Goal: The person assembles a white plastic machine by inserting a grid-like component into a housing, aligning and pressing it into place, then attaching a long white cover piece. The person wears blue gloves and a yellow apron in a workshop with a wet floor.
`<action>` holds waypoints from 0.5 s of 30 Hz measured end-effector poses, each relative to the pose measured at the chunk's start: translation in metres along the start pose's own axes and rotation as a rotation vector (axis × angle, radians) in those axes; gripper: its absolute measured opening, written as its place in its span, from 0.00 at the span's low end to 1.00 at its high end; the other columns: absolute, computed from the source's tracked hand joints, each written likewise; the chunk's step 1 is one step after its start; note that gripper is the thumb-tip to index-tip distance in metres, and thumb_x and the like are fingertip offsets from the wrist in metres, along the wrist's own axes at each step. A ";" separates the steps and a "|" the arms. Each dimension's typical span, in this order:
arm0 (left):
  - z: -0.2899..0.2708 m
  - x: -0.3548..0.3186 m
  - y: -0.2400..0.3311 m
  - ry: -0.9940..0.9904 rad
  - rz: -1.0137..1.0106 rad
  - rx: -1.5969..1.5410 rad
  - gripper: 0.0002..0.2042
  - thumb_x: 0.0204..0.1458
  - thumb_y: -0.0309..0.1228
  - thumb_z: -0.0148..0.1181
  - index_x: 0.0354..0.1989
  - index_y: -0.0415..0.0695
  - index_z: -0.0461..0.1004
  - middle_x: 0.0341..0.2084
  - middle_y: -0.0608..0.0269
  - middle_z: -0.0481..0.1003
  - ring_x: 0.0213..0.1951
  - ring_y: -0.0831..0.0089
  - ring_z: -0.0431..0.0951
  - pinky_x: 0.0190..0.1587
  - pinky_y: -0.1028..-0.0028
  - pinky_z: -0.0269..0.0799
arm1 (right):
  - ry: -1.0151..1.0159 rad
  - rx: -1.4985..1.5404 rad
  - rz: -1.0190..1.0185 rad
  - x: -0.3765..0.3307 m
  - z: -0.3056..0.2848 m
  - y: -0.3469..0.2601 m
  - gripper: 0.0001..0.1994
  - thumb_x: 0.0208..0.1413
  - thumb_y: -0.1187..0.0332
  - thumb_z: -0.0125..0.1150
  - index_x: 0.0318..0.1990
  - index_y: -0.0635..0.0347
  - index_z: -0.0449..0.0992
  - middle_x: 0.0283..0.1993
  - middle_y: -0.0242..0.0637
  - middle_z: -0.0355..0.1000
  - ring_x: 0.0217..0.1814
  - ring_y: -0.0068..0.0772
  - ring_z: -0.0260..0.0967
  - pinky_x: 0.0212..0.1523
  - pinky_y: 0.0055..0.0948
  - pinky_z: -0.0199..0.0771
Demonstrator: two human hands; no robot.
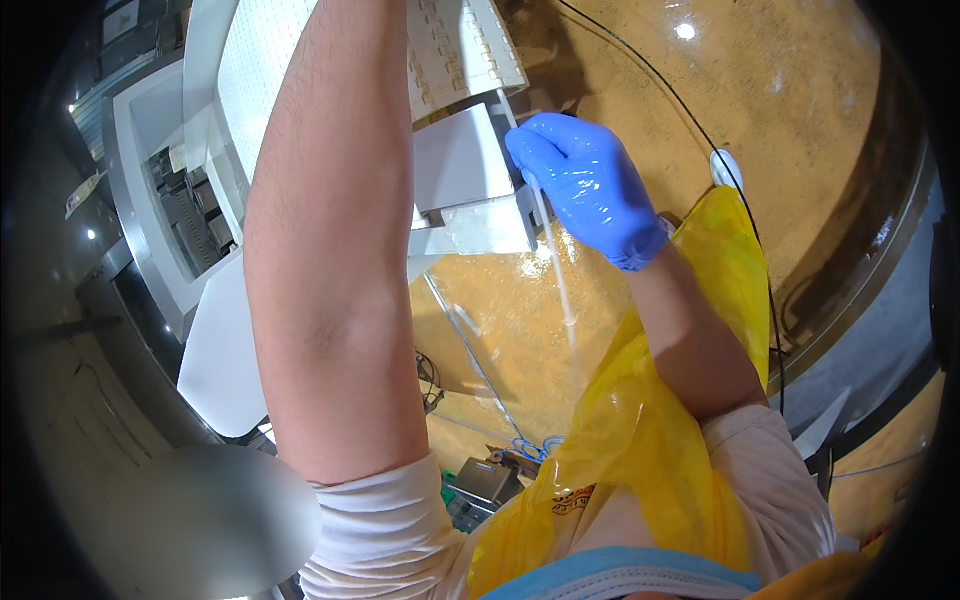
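My left arm [335,250] reaches up across the picture, and its hand lies outside the upper edge. My right hand [590,185], in a wet blue glove, is closed beside the end of a conveyor. Its curled fingers are at the corner of the white conveyor end piece [475,160], and whatever they hold, if anything, is hidden. A thin whitish streak [560,270] runs down from below the fingers toward the floor; I cannot tell whether it is water or something solid. The white segmented conveyor belt [455,50] lies above that end piece.
A wet orange-brown floor [640,70] lies to the right, crossed by a black cable [690,130]. My yellow apron [640,420] hangs down in front. A metal box [485,485] and a coil of blue tubing [535,447] are low in the middle. White-framed machinery [150,200] stands left.
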State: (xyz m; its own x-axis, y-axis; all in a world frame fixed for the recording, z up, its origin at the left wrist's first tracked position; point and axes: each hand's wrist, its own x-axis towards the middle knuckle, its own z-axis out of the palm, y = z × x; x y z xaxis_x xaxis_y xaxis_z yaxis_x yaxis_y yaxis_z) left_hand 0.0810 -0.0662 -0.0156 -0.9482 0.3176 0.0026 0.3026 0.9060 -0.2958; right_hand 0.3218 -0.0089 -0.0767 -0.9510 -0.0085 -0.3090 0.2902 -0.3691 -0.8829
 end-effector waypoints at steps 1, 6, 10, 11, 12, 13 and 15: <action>0.000 0.000 0.000 -0.003 -0.003 -0.003 0.32 0.58 0.45 0.59 0.72 0.55 0.63 0.64 0.30 0.63 0.61 0.28 0.68 0.60 0.34 0.66 | -0.006 0.052 -0.049 -0.001 -0.002 0.002 0.09 0.68 0.66 0.57 0.37 0.63 0.75 0.31 0.45 0.75 0.34 0.47 0.74 0.37 0.40 0.75; -0.001 0.003 0.000 -0.002 -0.001 -0.002 0.33 0.57 0.45 0.60 0.72 0.56 0.62 0.64 0.29 0.63 0.61 0.27 0.68 0.60 0.33 0.66 | 0.186 -0.082 -0.109 0.002 0.019 0.012 0.11 0.69 0.65 0.57 0.36 0.62 0.76 0.32 0.48 0.75 0.32 0.45 0.74 0.35 0.39 0.75; -0.002 0.002 0.000 -0.007 0.000 0.005 0.33 0.57 0.45 0.60 0.72 0.57 0.62 0.64 0.29 0.62 0.61 0.27 0.68 0.60 0.33 0.65 | 0.291 -0.264 -0.264 0.010 0.024 0.016 0.08 0.69 0.69 0.58 0.37 0.63 0.75 0.29 0.44 0.72 0.27 0.35 0.67 0.31 0.37 0.72; -0.002 0.003 0.000 -0.005 0.001 0.006 0.33 0.57 0.45 0.60 0.72 0.57 0.62 0.65 0.29 0.62 0.61 0.27 0.67 0.60 0.33 0.65 | 0.295 -0.208 -0.248 0.011 0.024 0.012 0.09 0.68 0.68 0.59 0.35 0.61 0.76 0.28 0.45 0.74 0.28 0.44 0.71 0.31 0.39 0.73; -0.001 0.002 0.001 -0.006 0.001 0.004 0.33 0.57 0.45 0.60 0.73 0.57 0.62 0.65 0.29 0.62 0.61 0.27 0.67 0.60 0.32 0.65 | 0.302 -0.154 -0.225 0.010 0.025 0.010 0.09 0.67 0.67 0.59 0.33 0.60 0.76 0.28 0.47 0.76 0.29 0.52 0.75 0.31 0.42 0.74; 0.000 0.002 0.001 -0.004 0.003 0.001 0.33 0.57 0.45 0.61 0.73 0.57 0.62 0.65 0.29 0.62 0.61 0.27 0.67 0.60 0.32 0.65 | 0.295 -0.151 -0.238 0.010 0.025 0.011 0.09 0.66 0.68 0.59 0.33 0.60 0.76 0.28 0.47 0.76 0.29 0.52 0.75 0.31 0.42 0.74; 0.000 0.002 -0.001 0.002 -0.001 0.002 0.33 0.56 0.45 0.61 0.73 0.57 0.62 0.65 0.28 0.62 0.61 0.26 0.67 0.60 0.32 0.65 | 0.280 -0.150 -0.272 0.012 0.024 0.011 0.08 0.65 0.69 0.60 0.33 0.60 0.76 0.28 0.47 0.76 0.29 0.51 0.75 0.31 0.41 0.74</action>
State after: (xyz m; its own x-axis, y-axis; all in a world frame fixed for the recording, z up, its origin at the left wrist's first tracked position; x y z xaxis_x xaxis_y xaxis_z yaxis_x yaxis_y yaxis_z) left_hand 0.0789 -0.0666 -0.0154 -0.9483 0.3175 0.0044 0.3019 0.9058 -0.2973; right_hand 0.3110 -0.0357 -0.0816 -0.9355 0.3310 -0.1233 0.0644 -0.1833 -0.9809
